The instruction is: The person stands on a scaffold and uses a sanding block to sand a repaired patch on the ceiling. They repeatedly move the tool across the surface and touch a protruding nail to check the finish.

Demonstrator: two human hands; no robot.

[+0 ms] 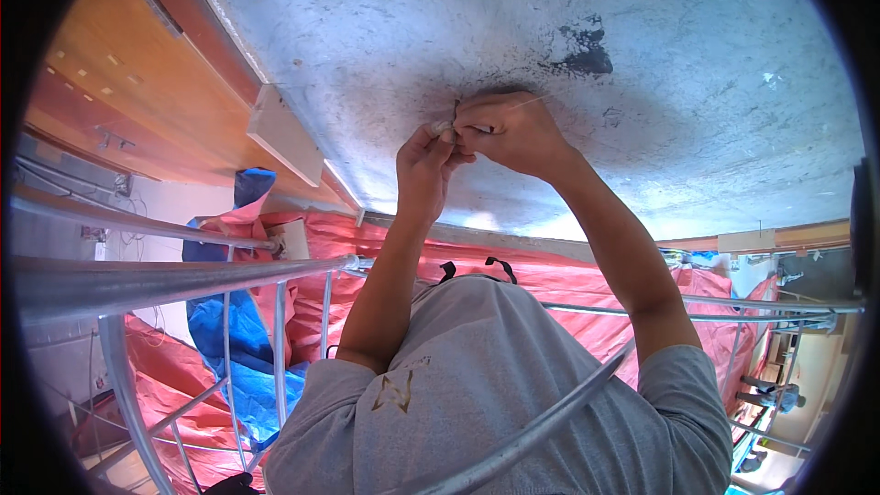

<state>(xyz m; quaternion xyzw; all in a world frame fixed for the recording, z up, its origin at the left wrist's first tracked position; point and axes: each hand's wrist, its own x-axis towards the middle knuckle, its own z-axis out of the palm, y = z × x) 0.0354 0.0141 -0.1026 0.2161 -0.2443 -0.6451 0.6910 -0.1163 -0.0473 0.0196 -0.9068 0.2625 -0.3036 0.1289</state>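
Observation:
Both of my arms are raised toward a mottled blue-grey surface (pixel 697 137), and the hands meet close to it. Between the fingertips of my left hand (pixel 425 170) is a small whitish piece (pixel 443 128), too small to name. My right hand (pixel 513 135) is closed right beside it, thumb and fingers pinched together. A thin pale strand (pixel 530 102) crosses the back of that hand; what its fingers hold is hidden. A dark worn patch (pixel 584 50) marks the surface to the right of the hands.
Metal scaffold tubes (pixel 183 280) run along my left, and another tube (pixel 522 445) curves across my front. Red sheeting (pixel 568 280) and a blue tarp (pixel 252 357) lie below. Orange-brown boards (pixel 165 82) border the surface at left. A person (pixel 775 396) is far off at right.

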